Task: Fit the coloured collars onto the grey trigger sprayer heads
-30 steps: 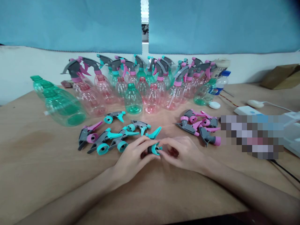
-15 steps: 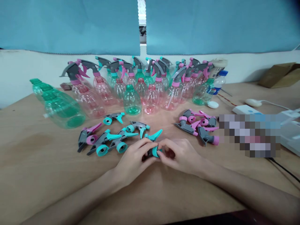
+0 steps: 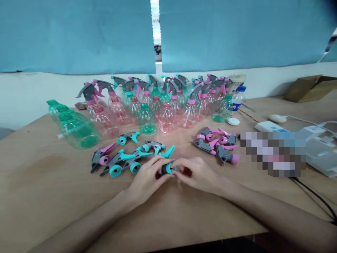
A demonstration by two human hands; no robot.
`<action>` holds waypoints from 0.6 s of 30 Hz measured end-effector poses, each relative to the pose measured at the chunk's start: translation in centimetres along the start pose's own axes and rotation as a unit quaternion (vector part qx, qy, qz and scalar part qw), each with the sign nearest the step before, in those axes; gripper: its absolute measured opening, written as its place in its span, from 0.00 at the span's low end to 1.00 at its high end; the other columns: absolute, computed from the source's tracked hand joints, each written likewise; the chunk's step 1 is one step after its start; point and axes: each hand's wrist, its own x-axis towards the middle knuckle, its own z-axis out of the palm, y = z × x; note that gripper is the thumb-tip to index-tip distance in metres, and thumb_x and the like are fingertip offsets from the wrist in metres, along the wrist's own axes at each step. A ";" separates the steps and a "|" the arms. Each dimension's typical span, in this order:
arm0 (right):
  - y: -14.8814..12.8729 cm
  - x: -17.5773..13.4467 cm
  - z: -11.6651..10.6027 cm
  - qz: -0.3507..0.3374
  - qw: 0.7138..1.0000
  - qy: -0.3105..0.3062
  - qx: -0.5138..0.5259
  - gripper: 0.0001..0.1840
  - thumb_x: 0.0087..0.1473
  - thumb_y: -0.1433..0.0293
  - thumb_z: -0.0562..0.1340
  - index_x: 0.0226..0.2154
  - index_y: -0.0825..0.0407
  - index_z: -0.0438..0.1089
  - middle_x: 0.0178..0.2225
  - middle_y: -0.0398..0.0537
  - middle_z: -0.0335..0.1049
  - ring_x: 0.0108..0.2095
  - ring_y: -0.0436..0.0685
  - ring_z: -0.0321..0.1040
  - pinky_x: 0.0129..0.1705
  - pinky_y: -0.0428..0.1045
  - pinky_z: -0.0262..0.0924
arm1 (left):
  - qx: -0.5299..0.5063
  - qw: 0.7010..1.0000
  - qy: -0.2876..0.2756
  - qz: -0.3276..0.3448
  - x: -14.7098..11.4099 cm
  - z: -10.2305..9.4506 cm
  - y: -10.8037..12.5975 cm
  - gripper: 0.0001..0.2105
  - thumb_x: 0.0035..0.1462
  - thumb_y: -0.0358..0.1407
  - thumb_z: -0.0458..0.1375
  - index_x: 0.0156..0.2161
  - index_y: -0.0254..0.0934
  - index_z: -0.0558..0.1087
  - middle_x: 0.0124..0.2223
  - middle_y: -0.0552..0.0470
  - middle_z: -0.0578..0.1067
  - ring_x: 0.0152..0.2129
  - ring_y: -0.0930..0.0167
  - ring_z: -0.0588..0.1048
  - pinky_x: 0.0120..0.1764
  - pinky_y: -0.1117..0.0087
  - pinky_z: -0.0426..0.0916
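Observation:
My left hand (image 3: 149, 177) is closed around the grey body of a teal trigger sprayer head (image 3: 169, 168), its teal lever sticking up past my fingers. The thumb and index finger of my right hand (image 3: 198, 174) pinch at the sprayer's open teal collar. Whether something small sits between those right fingertips I cannot make out; a faint clear streak shows just below them. Left of my hands lie several teal sprayer heads (image 3: 135, 167) and a pink one (image 3: 105, 160). Another group of pink-and-grey sprayer heads (image 3: 235, 159) lies to the right.
Behind stand pink bottles (image 3: 167, 119) and green bottles (image 3: 147, 121), several with sprayers fitted. Green bottles (image 3: 79, 130) lean at the left. A blue-capped bottle (image 3: 238, 96), a white oval object (image 3: 233, 121), a power strip (image 3: 271, 130), cables and a cardboard box (image 3: 305, 89) are at the right.
The camera view has shifted slightly, so the table appears lower. My right fingertips have moved a little on the collar; both hands remain at the same sprayer head.

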 end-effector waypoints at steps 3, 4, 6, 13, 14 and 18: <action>-0.1 0.1 0.1 0.065 0.998 -0.011 0.020 0.07 0.57 0.68 0.57 0.39 0.53 0.66 0.21 0.37 0.67 0.20 0.47 0.64 0.26 0.43 0.56 | 0.035 0.999 0.011 0.001 0.2 -0.1 -0.2 0.11 0.61 0.37 0.54 0.48 0.40 0.69 0.38 0.52 0.71 0.25 0.74 0.68 0.30 0.73 0.67; -0.1 0.1 0.0 0.081 0.996 -0.013 0.029 0.07 0.57 0.68 0.57 0.39 0.52 0.65 0.21 0.37 0.66 0.21 0.48 0.64 0.26 0.43 0.55 | 0.049 0.999 0.021 0.003 0.4 -0.1 -0.3 0.12 0.61 0.39 0.54 0.49 0.40 0.69 0.38 0.52 0.71 0.27 0.73 0.69 0.31 0.72 0.68; -0.1 0.2 -0.1 0.108 0.993 -0.007 0.039 0.07 0.58 0.69 0.55 0.40 0.52 0.64 0.22 0.37 0.67 0.22 0.48 0.64 0.26 0.43 0.55 | 0.076 0.996 0.047 0.008 1.0 -0.4 -0.5 0.13 0.61 0.40 0.54 0.49 0.40 0.69 0.39 0.51 0.73 0.31 0.71 0.71 0.34 0.69 0.68; 0.2 0.3 -0.6 0.206 0.973 -0.019 -0.105 0.10 0.51 0.76 0.56 0.39 0.52 0.65 0.27 0.42 0.72 0.27 0.53 0.69 0.28 0.46 0.54 | 0.099 0.991 0.092 0.005 6.7 -1.2 1.2 0.14 0.57 0.33 0.59 0.49 0.41 0.70 0.40 0.52 0.74 0.36 0.68 0.71 0.40 0.66 0.67; 0.3 0.2 -0.5 0.204 0.972 -0.027 -0.115 0.09 0.52 0.74 0.57 0.38 0.53 0.66 0.27 0.43 0.72 0.26 0.54 0.69 0.27 0.46 0.54 | 0.097 0.991 0.091 0.018 7.8 -0.8 1.7 0.15 0.56 0.33 0.60 0.50 0.40 0.70 0.40 0.52 0.74 0.36 0.68 0.71 0.40 0.66 0.67; 0.3 0.0 0.1 0.198 0.969 -0.043 -0.139 0.06 0.52 0.70 0.58 0.31 0.54 0.69 0.24 0.48 0.73 0.23 0.56 0.69 0.24 0.47 0.53 | 0.117 0.989 0.020 0.085 11.6 2.2 3.4 0.20 0.55 0.33 0.61 0.53 0.40 0.67 0.49 0.51 0.74 0.43 0.66 0.69 0.47 0.62 0.65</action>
